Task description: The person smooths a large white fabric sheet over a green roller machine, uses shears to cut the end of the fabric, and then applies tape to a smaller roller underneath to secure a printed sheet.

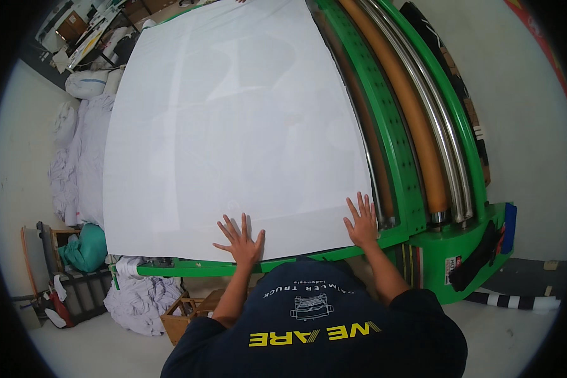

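A wide white sheet [233, 145] lies spread over the bed of a large green machine. Its near edge runs along the green front rail [195, 269], and faint grey shapes show on its surface. My left hand [240, 240] rests palm down near the middle of that edge, fingers spread. At the near right corner, my right hand [362, 224] presses flat on the sheet, fingers apart and close to the rollers. Neither hand grips anything. Whether the sheet is cloth or paper I cannot tell.
Along the right side run an orange roller [416, 107] and shiny metal bars [444, 126]. A dark cloth [469, 268] hangs on the machine's end housing. White fabric is heaped [142, 296] below the near left corner, beside a wooden crate [179, 318]. Another person's fingers touch the far edge.
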A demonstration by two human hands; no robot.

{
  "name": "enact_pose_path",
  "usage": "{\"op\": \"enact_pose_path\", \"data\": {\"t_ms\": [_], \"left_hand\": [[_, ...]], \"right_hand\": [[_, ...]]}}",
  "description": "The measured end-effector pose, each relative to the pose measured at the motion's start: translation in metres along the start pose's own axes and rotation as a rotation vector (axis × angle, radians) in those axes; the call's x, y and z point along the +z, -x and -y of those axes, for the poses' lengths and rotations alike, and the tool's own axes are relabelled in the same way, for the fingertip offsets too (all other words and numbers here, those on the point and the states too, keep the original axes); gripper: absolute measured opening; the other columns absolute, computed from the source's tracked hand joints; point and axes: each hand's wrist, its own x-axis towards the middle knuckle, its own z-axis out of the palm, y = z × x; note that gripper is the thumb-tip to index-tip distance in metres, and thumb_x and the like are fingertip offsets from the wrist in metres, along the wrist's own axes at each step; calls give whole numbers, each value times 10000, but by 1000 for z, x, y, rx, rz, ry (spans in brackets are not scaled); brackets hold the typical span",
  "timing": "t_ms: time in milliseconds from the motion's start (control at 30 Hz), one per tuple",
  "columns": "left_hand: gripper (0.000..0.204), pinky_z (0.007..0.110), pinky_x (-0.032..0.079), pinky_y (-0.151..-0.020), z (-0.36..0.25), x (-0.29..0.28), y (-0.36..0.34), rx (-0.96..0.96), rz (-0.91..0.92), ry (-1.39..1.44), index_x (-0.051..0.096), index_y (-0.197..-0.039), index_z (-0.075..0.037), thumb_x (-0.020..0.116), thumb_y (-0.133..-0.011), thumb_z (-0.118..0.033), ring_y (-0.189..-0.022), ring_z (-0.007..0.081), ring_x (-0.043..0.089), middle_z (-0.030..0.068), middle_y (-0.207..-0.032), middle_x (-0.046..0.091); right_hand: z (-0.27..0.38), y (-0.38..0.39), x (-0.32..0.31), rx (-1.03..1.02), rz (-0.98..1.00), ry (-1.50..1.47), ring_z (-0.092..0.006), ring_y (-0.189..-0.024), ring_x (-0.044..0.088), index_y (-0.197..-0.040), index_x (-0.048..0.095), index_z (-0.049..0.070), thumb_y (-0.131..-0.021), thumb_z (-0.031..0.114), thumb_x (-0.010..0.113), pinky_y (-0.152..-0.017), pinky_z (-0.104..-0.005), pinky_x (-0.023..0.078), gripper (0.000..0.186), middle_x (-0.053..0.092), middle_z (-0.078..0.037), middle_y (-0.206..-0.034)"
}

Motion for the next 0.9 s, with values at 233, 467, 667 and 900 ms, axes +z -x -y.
{"op": "enact_pose_path", "data": {"t_ms": [233,467,667,900], "left_hand": [[928,983,-60,-1046,3,-8,8,7,105,2,314,-1760,-363,572,-978,-792,-1689,496,-141,222,-1857,-69],[900,986,-59,-1048,-3,-13,-7,174,94,-40,346,-1744,-367,573,-979,-784,-1696,494,-92,220,-1859,9],[842,959,-79,-1091,15,-9,-34,220,32,24,399,-1720,-411,575,-982,-777,-1712,453,-42,145,-1874,62],[841,954,-52,-1103,17,-18,-30,212,41,33,364,-1729,-429,580,-983,-753,-1711,461,-14,140,-1876,50]], "right_hand": [[-11,-2,-3,-41,-7,25,-386,-1698,177,-1744,363,299,-1080,477,606,-1369,-585,163,730,207,-111,-1850],[-29,-7,-7,22,7,37,-405,-1695,176,-1742,370,257,-1081,491,606,-1363,-599,165,740,202,-114,-1852],[-32,-9,-6,13,-16,-21,-417,-1685,200,-1717,420,246,-1051,443,648,-1353,-621,170,731,251,-132,-1831],[28,-68,16,109,-238,-32,-444,-1647,257,-1515,577,37,-1056,324,651,-1343,-615,192,546,331,-235,-1760]]}}
